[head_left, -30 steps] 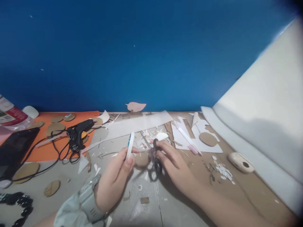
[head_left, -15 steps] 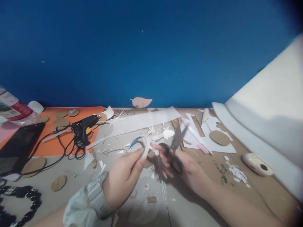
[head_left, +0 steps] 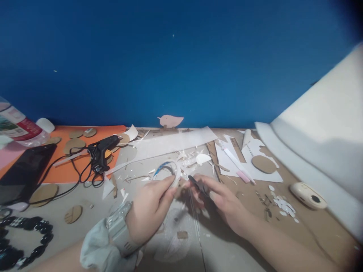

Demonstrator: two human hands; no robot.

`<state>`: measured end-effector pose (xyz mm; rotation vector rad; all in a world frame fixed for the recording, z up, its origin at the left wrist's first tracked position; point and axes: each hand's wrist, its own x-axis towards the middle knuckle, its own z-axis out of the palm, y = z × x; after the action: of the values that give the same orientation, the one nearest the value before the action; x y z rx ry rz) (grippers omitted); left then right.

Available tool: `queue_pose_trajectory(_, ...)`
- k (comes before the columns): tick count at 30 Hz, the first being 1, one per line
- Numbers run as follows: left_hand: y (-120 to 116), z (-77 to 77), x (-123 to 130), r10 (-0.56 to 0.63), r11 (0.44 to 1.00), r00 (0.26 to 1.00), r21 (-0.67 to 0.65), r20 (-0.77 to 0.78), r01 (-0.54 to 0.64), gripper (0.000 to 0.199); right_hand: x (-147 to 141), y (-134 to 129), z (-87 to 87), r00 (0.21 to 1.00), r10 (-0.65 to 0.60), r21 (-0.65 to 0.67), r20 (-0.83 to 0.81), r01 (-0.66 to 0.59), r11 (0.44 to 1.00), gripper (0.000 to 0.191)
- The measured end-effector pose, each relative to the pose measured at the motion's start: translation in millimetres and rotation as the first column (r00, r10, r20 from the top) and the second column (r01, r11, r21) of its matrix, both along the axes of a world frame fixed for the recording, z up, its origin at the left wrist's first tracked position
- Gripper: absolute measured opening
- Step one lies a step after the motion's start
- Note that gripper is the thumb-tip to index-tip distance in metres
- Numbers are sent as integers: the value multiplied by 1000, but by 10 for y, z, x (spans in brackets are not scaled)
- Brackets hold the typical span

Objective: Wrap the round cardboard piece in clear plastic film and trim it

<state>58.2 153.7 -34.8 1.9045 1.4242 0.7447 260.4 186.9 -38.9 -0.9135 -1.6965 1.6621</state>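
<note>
My left hand pinches a roll of tape between thumb and fingers. The roll is a pale ring with some blue on its inner side, tilted on edge above the table. Just to its right, my right hand is closed around dark-handled scissors. Their blades cannot be made out from this angle, and part of the handles is hidden by the fingers. The right fingertips are close to the roll's right edge; whether they touch it or a tape end is unclear. Paper scraps lie beneath both hands.
A black glue gun with its cord lies on orange paper at left, near a bottle. A cardboard disc rests on white paper at right, with small white discs nearer. A pink bird cutout stands by the blue wall.
The scissors in my right hand have turned, and their blades, which pointed up before, no longer show. My left hand keeps the tape roll in almost the same place.
</note>
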Motion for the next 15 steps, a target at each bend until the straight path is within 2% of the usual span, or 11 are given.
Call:
queue_pose_trajectory(4, -4, -9, -3, 19, 1000, 1000, -2, -4, -19, 31, 7, -18, -71, 991, -61, -58, -119, 54, 997, 41)
queue_pose_trajectory(8, -17, -21, -15, 63, 998, 995, -7, 78, -63, 30, -1, -2, -95, 996, -56, -109, -67, 48, 993, 44)
queue_pose_trajectory(12, -22, -17, -27, 88, 995, 982, 23, 167, -93, 29, -42, -2, -79, 988, -131, 25, 80, 129, 991, 45)
queue_pose_trajectory(15, -25, -2, -18, 74, 997, 986, 24, 148, -78, 27, -70, -9, -57, 987, -120, 72, 108, 112, 991, 45)
